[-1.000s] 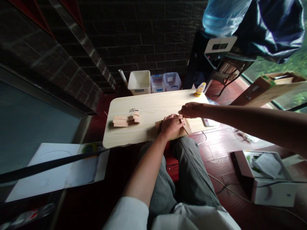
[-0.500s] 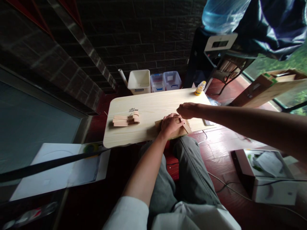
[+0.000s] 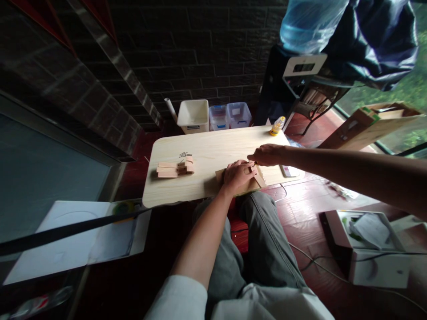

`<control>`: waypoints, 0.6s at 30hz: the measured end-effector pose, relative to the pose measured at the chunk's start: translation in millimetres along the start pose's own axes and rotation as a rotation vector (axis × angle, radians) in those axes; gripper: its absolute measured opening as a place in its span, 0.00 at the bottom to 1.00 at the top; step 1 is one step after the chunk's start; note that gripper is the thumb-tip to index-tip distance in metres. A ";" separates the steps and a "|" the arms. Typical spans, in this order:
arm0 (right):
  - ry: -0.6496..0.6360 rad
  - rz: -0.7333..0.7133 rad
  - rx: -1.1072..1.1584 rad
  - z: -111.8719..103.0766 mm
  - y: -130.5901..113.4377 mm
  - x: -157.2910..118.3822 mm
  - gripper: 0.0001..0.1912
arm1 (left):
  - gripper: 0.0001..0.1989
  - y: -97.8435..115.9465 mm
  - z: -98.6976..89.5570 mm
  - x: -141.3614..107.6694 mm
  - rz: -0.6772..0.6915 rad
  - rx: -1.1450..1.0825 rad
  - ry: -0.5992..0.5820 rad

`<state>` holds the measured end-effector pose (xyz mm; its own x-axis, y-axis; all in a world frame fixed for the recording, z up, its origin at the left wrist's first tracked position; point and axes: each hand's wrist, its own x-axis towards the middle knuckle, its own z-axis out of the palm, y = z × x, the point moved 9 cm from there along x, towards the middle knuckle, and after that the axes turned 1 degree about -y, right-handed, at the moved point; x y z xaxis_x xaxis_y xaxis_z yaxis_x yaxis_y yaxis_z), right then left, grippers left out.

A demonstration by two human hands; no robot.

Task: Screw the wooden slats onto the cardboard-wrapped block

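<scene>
My left hand (image 3: 238, 175) lies over a light wooden piece (image 3: 259, 178), its fingers bent and pressed onto the wood. Under this piece is a brown board (image 3: 248, 190) at the table's near edge. Just above the wood, my right hand (image 3: 267, 154) is closed in a fist. A small dark tip shows below its fingers, touching or very near the wood by my left fingertips; what the fist holds is hidden. Further left lies a group of pale wooden pieces (image 3: 170, 170), with several small dark screws or nails (image 3: 184, 154) behind it.
A pale wooden table (image 3: 200, 146) stands before my knees. A yellow-capped bottle (image 3: 277, 126) is at its far right corner, and a flat white object (image 3: 290, 171) at its right edge. Behind it are a cream bin (image 3: 193, 114), clear tubs (image 3: 238, 114) and a water dispenser (image 3: 283, 75).
My right fist has shifted slightly and turned, and a dark tip now shows beneath it. The left hand stays on the wood. The camera view has moved a little.
</scene>
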<state>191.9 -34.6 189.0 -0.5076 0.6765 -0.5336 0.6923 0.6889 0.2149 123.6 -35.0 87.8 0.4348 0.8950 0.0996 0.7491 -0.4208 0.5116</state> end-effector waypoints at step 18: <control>-0.018 0.100 0.035 9.7 11.0 25.1 0.20 | 0.20 -0.9 2.3 2.2 -0.028 0.015 0.001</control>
<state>191.7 -12.5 170.0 -0.4258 0.7367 -0.5253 0.7567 0.6082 0.2397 125.0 -33.0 85.6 0.4132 0.9065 0.0863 0.7685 -0.3979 0.5011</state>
